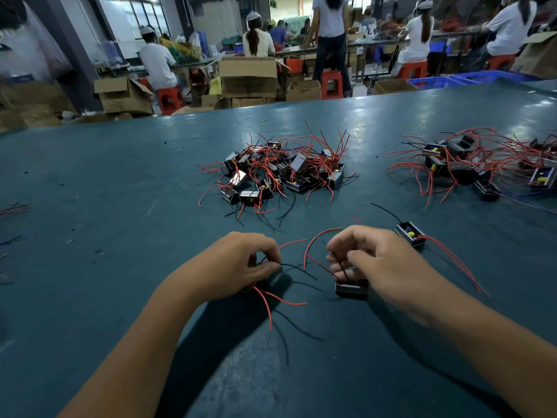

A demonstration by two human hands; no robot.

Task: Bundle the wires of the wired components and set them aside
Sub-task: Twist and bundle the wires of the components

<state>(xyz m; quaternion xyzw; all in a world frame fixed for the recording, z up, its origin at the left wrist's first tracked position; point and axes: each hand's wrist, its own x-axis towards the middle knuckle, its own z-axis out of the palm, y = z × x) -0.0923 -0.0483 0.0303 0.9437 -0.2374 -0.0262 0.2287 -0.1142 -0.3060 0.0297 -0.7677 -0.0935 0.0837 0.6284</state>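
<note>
Fingers of our left hand (241,263) curl in tight, thumb meeting fingertips, pinching a black wire (297,268) that runs out to the right over the table. Under that palm sits a component we mostly can't see; its red wires (266,300) spill out toward us, w/ more black strands below them. One more red wire (291,243) arcs out past the knuckles.

Our right hand (370,263) is curled too, thumb and fingers clamped on red and black leads (339,265) rising from a small black component (351,288) that rests on the table, partly under the hand. A red lead (316,238) loops up and left from that grip.

Just right of the right hand lies a single component (410,233), yellow part showing, black wire going up-left, two red wires trailing off to the right & toward us.

Further out, center, a pile of wired components (280,170), red and black wires sticking out in all directions. A second pile (470,167) sits at far right. Some loose wires (13,208) at the left edge.

All of it lies on a dark teal table (120,182). Beyond: cardboard boxes (247,75), red stools (170,99), blue crates (470,78), and other workers (156,63) seated at benches.
</note>
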